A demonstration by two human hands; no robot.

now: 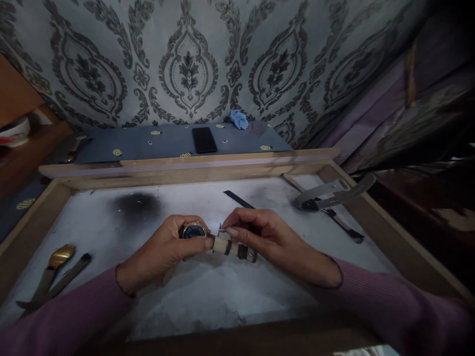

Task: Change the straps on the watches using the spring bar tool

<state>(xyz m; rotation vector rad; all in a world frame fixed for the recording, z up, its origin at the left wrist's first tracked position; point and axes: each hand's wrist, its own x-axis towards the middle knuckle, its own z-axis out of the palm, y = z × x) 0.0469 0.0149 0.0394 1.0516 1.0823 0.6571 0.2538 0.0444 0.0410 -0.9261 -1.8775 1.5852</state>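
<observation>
My left hand (158, 248) is closed around a wristwatch (194, 231) with a dark dial and a shiny rim, face up. A light and dark strap piece (221, 245) with a buckle stretches from the left thumb toward the right, below the other fingers. Between the thumb and forefinger of my right hand (276, 241) is a small thin metal piece (220, 230), close to the strap's left end. Its exact kind is too small to make out. The right palm and lower fingers are partly hidden.
A wooden-rimmed tray (92, 182) surrounds the white work surface. At left lies a gold-coloured watch (62, 255) with a grey strap. Grey watch straps (334, 195) are at right, and a dark flat strip (237, 199) lies behind my hands. Beyond the rim are a phone (204, 140) and a blue crumpled cloth (239, 119).
</observation>
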